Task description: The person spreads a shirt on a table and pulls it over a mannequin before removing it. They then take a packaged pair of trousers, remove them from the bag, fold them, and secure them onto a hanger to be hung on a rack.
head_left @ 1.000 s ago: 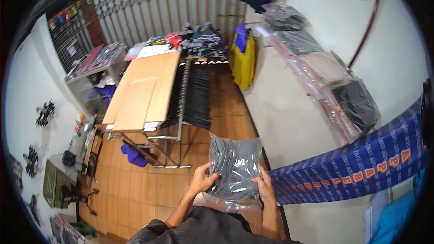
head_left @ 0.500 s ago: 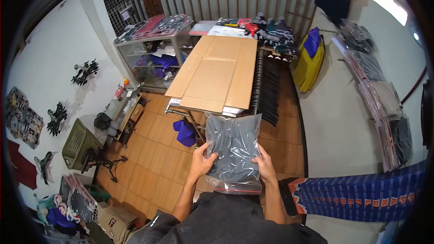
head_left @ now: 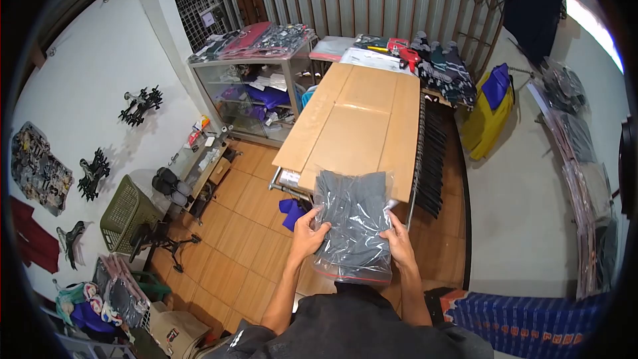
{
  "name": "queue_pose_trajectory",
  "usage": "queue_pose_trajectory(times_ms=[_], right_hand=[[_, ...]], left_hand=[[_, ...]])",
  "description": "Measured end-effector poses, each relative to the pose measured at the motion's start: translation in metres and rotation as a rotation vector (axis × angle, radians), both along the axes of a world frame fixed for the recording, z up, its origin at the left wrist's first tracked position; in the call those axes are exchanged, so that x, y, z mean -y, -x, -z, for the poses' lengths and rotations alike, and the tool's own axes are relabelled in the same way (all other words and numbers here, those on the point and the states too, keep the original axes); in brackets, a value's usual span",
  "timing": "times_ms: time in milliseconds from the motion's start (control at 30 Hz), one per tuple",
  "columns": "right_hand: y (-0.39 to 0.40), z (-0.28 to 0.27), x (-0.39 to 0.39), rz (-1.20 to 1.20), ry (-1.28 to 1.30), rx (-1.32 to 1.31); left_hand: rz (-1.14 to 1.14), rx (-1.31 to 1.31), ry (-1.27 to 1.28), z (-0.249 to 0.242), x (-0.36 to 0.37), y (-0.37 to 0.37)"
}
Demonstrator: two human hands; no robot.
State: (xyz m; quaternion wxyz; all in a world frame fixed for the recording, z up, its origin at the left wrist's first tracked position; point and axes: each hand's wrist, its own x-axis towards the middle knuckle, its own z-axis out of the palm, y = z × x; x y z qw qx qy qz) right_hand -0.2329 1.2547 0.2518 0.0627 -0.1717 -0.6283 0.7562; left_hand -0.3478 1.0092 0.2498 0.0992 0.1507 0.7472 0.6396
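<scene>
Between my two hands I hold a clear plastic bag (head_left: 353, 226) with a folded dark grey garment inside. A red strip runs along the bag's edge nearest my body. My left hand (head_left: 308, 234) grips the bag's left side, thumb on top. On the right side my right hand (head_left: 399, 239) does the same, its fingers hidden beneath. The far end of the bag overlaps the near edge of a table topped with a flat cardboard sheet (head_left: 355, 126).
Black hangers (head_left: 430, 159) line the table's right side. Behind it lie a red tape dispenser (head_left: 409, 58) and folded clothes. A glass cabinet (head_left: 249, 93) stands at the back left, a green basket (head_left: 129, 216) at the left wall. Bagged garments (head_left: 571, 159) hang along the right wall.
The view has shifted, so the room sits further right and lower. The bag and both hands have come nearer the cardboard, the bag now overlapping its front edge. Both hands keep their grip.
</scene>
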Motion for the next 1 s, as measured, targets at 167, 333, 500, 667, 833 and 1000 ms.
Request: queue_pose_trajectory(times_ms=[167,333,500,667,833,1000], right_hand=[[0.074,0.018,-0.022,0.087,-0.012,0.005],[0.139,0.046,-0.044,0.176,0.016,-0.071],[0.189,0.064,-0.068,0.247,-0.465,0.127],[0.226,0.029,-0.063,0.363,-0.697,0.277],[0.270,0.052,-0.076,0.517,-0.880,0.232],[0.304,0.048,-0.087,0.582,-0.905,0.273]], left_hand=[[0.006,-0.031,0.020,-0.008,-0.022,0.078],[-0.075,-0.154,0.199,0.014,-0.040,0.148],[-0.154,-0.176,0.490,0.023,-0.066,0.203],[-0.174,-0.286,0.553,0.049,-0.094,0.255],[-0.203,-0.356,0.523,0.057,-0.120,0.295],[-0.186,-0.303,0.529,0.062,-0.137,0.332]])
